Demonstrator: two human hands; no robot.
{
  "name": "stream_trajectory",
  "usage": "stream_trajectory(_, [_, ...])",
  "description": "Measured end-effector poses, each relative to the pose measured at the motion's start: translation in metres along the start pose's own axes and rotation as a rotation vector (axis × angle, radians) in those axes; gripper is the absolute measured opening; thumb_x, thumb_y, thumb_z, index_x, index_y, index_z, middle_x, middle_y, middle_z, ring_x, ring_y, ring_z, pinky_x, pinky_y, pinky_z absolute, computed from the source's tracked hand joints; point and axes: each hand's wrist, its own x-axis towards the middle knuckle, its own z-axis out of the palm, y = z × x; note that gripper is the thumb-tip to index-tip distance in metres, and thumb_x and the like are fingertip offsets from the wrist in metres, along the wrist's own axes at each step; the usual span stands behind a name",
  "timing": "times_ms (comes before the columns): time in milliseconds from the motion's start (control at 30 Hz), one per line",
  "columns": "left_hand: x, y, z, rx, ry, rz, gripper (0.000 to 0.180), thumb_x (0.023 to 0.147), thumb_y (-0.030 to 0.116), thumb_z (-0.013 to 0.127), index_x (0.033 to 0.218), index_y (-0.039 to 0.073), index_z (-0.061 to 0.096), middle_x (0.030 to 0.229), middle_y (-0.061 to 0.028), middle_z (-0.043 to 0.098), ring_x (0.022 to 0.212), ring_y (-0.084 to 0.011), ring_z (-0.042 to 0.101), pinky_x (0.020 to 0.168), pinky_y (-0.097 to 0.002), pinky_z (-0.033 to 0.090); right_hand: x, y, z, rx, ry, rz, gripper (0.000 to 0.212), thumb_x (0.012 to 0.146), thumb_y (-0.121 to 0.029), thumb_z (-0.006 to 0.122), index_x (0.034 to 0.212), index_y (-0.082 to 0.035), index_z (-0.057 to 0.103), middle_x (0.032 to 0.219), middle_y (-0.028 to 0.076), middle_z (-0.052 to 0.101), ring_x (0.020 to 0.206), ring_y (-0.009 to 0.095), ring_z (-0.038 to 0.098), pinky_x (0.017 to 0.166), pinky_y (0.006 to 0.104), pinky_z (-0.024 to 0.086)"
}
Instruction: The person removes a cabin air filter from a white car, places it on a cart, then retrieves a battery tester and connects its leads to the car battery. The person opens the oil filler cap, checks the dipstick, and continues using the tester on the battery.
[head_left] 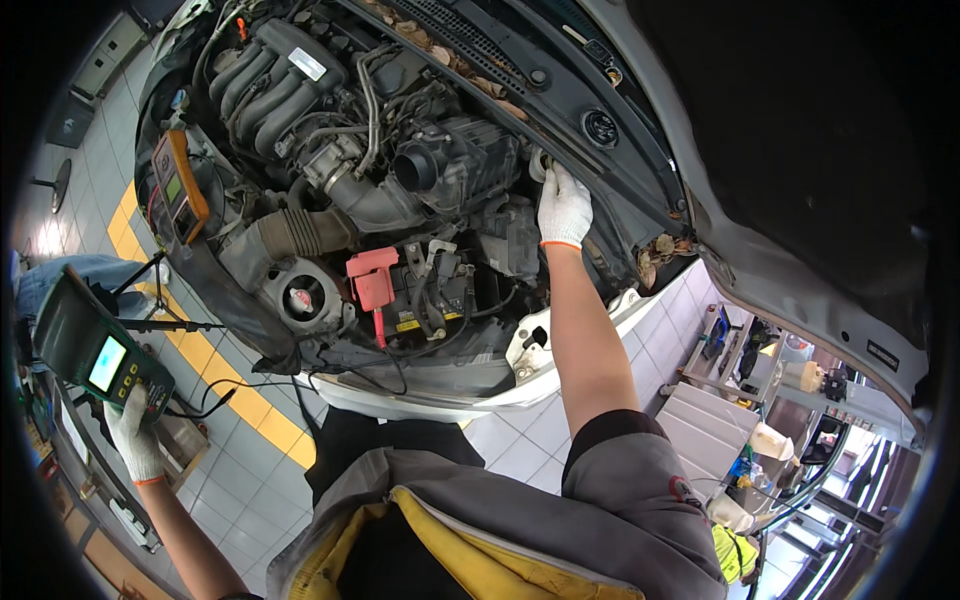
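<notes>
My left hand [134, 437], in a white knit glove, grips the lower end of a dark green handheld tester [122, 365] at the far left. The tester's small screen is lit. My right hand [565, 207], gloved alike, reaches into the engine bay with its fingers closed at a round pale fitting [541, 163] near the rear bulkhead. What lies between those fingers is hidden. Nearer to me sits the car battery [455, 297], with a red clamp-like piece [372, 280] at its left side. A black cable [235, 383] runs between the tester's side and the engine bay.
An orange-framed meter [180, 187] leans at the bay's left edge. The raised hood [780, 150] overhangs the right side. Black stand legs [175, 325] and a person's blue-clad leg [95, 272] are at left. A cluttered cart [705, 425] stands at lower right.
</notes>
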Motion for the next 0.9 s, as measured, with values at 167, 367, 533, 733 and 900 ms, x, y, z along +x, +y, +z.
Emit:
stream_trajectory(167, [-0.006, -0.024, -0.016, 0.076, 0.001, -0.107, 0.054, 0.095, 0.024, 0.081, 0.140, 0.002, 0.060, 0.120, -0.0047, 0.071, 0.107, -0.0158, 0.068, 0.096, -0.0302, 0.054, -0.001, -0.002, -0.003, -0.061, -0.042, -0.138, 0.030, 0.097, -0.021, 0.067, 0.121, -0.007, 0.077, 0.131, 0.026, 0.068, 0.120, 0.048, 0.063, 0.102, 0.0551, 0.052])
stream_trajectory(367, [-0.003, -0.055, -0.018, -0.072, -0.027, -0.119, 0.051, 0.097, 0.016, 0.077, 0.143, 0.002, 0.059, 0.123, -0.0054, 0.071, 0.106, -0.0160, 0.070, 0.097, -0.0319, 0.056, -0.010, -0.020, -0.011, -0.232, -0.230, 0.001, 0.057, 0.089, -0.020, 0.068, 0.144, -0.008, 0.061, 0.153, 0.026, 0.050, 0.135, 0.050, 0.051, 0.111, 0.0576, 0.046])
stream_trajectory(533, [0.006, -0.064, -0.019, -0.067, -0.009, -0.126, 0.049, 0.098, 0.012, 0.076, 0.142, 0.001, 0.059, 0.119, -0.0061, 0.073, 0.103, -0.0163, 0.071, 0.095, -0.0317, 0.058, 0.001, -0.021, -0.011, -0.297, -0.318, -0.084, 0.071, 0.087, -0.018, 0.066, 0.155, -0.009, 0.048, 0.159, 0.026, 0.043, 0.136, 0.051, 0.050, 0.112, 0.0575, 0.046])
stream_trajectory(733, [0.012, -0.066, -0.022, 0.030, 0.019, -0.165, 0.049, 0.097, 0.010, 0.075, 0.142, 0.001, 0.058, 0.119, -0.0074, 0.073, 0.101, -0.0157, 0.071, 0.091, -0.0311, 0.059, 0.009, -0.026, -0.008, -0.318, -0.437, -0.044, 0.076, 0.089, -0.018, 0.065, 0.160, -0.010, 0.039, 0.161, 0.026, 0.041, 0.133, 0.052, 0.052, 0.111, 0.0574, 0.047])
stream_trajectory(900, [0.007, -0.070, -0.019, 0.030, -0.007, -0.214, 0.050, 0.097, 0.010, 0.074, 0.142, -0.001, 0.057, 0.120, -0.0083, 0.072, 0.101, -0.0154, 0.071, 0.090, -0.0309, 0.059, 0.000, -0.031, -0.012, -0.272, -0.447, 0.018, 0.080, 0.090, -0.021, 0.067, 0.163, -0.011, 0.035, 0.163, 0.026, 0.039, 0.126, 0.052, 0.057, 0.109, 0.0565, 0.049])
